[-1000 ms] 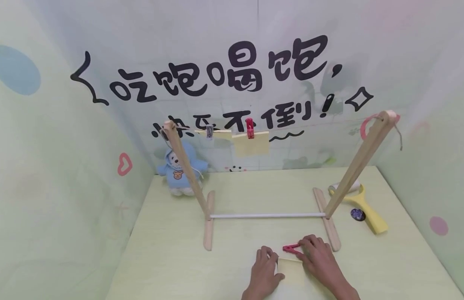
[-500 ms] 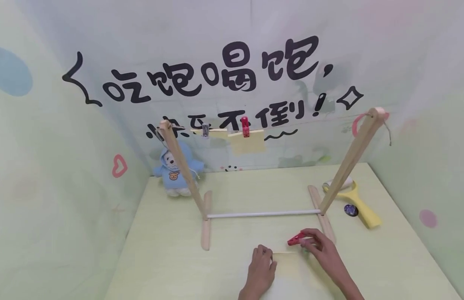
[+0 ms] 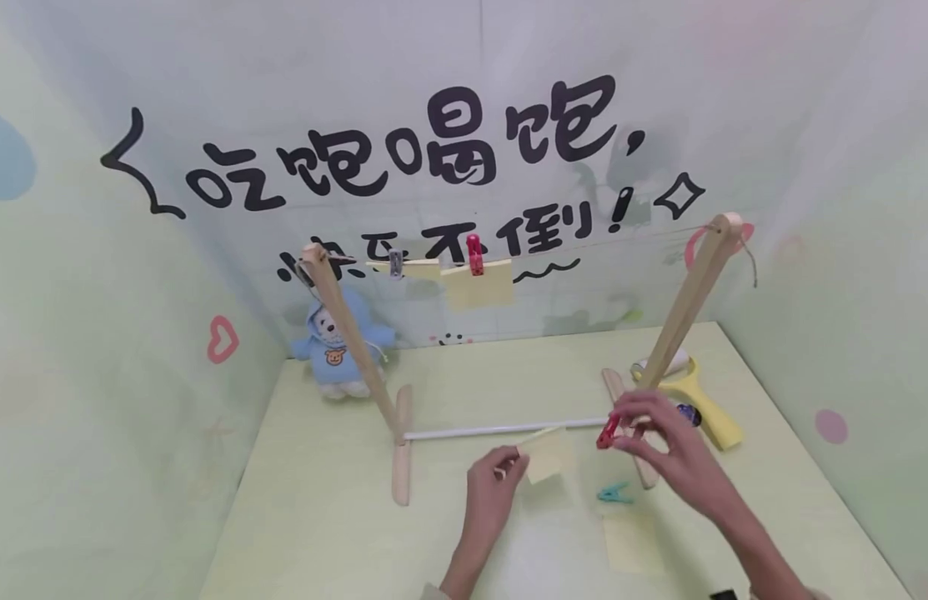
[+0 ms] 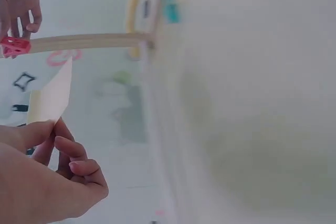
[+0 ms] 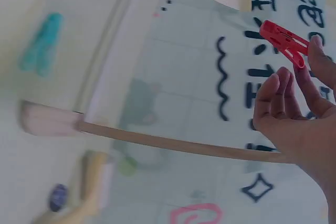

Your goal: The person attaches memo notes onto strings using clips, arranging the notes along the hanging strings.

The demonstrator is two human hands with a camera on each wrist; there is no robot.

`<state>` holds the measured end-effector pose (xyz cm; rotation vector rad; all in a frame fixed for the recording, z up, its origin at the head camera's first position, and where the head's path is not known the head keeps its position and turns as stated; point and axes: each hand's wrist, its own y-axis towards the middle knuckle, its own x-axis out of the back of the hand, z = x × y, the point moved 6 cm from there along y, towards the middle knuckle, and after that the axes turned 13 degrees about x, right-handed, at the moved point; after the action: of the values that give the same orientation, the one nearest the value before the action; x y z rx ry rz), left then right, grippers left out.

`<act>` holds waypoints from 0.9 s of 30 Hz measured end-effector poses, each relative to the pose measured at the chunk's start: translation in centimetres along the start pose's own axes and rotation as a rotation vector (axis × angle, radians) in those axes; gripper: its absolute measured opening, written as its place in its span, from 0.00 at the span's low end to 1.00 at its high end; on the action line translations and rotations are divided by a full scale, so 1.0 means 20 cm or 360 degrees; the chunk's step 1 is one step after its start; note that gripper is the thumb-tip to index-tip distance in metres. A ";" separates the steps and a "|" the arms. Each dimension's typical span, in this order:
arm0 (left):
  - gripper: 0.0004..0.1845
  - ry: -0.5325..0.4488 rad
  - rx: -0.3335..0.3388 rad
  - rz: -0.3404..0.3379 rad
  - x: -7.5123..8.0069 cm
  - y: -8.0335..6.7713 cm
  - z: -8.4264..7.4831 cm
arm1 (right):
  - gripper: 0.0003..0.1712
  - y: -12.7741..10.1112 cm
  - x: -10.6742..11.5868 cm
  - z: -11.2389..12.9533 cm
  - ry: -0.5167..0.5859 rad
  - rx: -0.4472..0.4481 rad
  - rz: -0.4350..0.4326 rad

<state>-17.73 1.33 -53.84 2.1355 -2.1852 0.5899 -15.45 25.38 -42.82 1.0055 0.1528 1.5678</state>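
My left hand (image 3: 494,492) pinches a folded pale-yellow sticky note (image 3: 548,457) by its left edge and holds it above the table; the left wrist view shows the note (image 4: 58,93) between thumb and fingers. To the right, my right hand (image 3: 677,454) pinches a red clothespin (image 3: 608,433) between thumb and fingers, apart from the note. In the right wrist view the clothespin (image 5: 283,43) is gripped by its handle end. A teal clothespin (image 3: 615,493) and another yellow note (image 3: 632,542) lie on the table below the right hand.
A wooden frame with a left post (image 3: 351,342) and right post (image 3: 689,308) carries a string. On it hang notes under a grey clip (image 3: 395,264) and a red clothespin (image 3: 474,255). A plush bear (image 3: 339,350) and a yellow lint roller (image 3: 707,404) stand behind.
Both hands have risen from the table towards the frame, the left lifting the sticky note and the right carrying the red clothespin. The teal clothespin and another note are now uncovered.
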 end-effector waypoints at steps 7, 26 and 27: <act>0.11 -0.0100 -0.0300 -0.0006 0.14 0.07 -0.52 | 0.21 0.40 0.25 0.37 -0.0198 0.0426 -0.0138; 0.12 -0.0161 -0.0630 -0.0035 0.27 0.11 -1.14 | 0.16 1.02 0.40 0.65 -0.0332 0.0619 -0.0339; 0.12 -0.0179 -0.0621 -0.0029 0.28 0.11 -1.14 | 0.15 1.04 0.39 0.65 -0.0325 0.0613 -0.0335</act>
<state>-25.73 2.57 -31.66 2.0160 -2.1134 0.0325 -21.71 20.62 -18.18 1.3950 0.4164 1.2596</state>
